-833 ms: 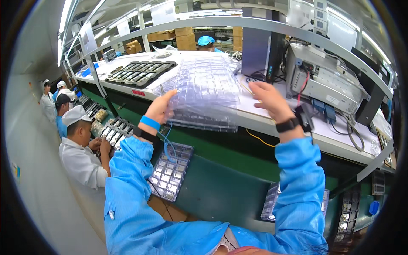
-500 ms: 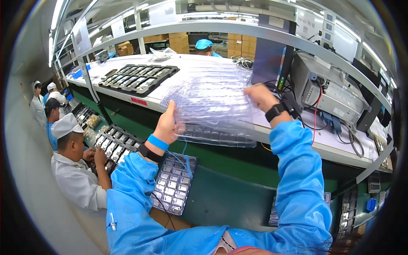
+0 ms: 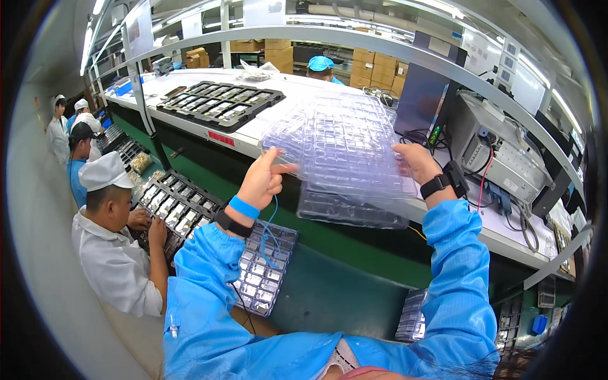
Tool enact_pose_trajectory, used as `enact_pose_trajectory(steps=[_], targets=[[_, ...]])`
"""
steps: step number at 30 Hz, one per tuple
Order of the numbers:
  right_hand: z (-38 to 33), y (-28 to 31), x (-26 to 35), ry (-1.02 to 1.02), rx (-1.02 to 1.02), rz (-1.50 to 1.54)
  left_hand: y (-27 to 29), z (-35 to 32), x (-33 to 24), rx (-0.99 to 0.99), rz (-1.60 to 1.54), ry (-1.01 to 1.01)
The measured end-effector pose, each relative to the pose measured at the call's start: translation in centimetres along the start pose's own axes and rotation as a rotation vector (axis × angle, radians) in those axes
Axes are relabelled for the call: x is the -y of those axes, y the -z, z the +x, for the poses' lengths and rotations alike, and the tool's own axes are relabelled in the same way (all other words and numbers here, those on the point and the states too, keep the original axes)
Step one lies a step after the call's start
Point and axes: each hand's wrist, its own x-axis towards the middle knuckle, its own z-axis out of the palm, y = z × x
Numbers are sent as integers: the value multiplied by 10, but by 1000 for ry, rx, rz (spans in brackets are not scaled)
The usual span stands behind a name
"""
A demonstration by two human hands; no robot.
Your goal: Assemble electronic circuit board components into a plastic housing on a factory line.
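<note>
Between my hands, a clear plastic tray (image 3: 351, 142) with rows of shallow pockets is held tilted above the shelf edge. My left hand (image 3: 261, 182) has its thumb and forefinger at the tray's left edge, the other fingers curled. At the opposite edge, my right hand (image 3: 418, 167) grips the tray, with its fingers partly hidden behind the clear plastic. More clear trays (image 3: 282, 138) lie behind and under it on the white shelf, and one lower tray (image 3: 348, 210) juts out past the shelf's front edge. A blue wrist strap with a coiled cord hangs from my left wrist.
On the white shelf (image 3: 183, 120) sits a black tray of parts (image 3: 218, 104). Filled clear trays (image 3: 266, 272) lie on the green bench (image 3: 335, 291). A grey instrument (image 3: 500, 142) with cables stands at right. A co-worker in white (image 3: 117, 253) handles a black tray at left.
The blurred clear tray has steadied, and its pockets now show plainly. In the picture, both hands and the tray sit slightly further right; my right hand is lower.
</note>
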Motion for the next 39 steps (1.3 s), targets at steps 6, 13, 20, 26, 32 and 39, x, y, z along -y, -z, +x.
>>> enact_pose_trajectory(steps=[6, 13, 20, 26, 32, 39], targets=[[2, -10, 14, 140, -26, -106, -12, 5, -4, 123, 178, 48], [20, 8, 4, 18, 90, 8, -26, -8, 4, 71, 359, 133], [12, 7, 9, -1, -19, -159, -42, 26, -20, -19, 373, 175], [11, 7, 10, 73, 134, 38, -62, 30, -9, 93, 451, -8], [3, 9, 41, 162, 249, 238, -65, 34, -10, 264, 346, -348], [-17, -24, 82, 309, 502, 352, -41, 36, -76, 384, 2, -207]])
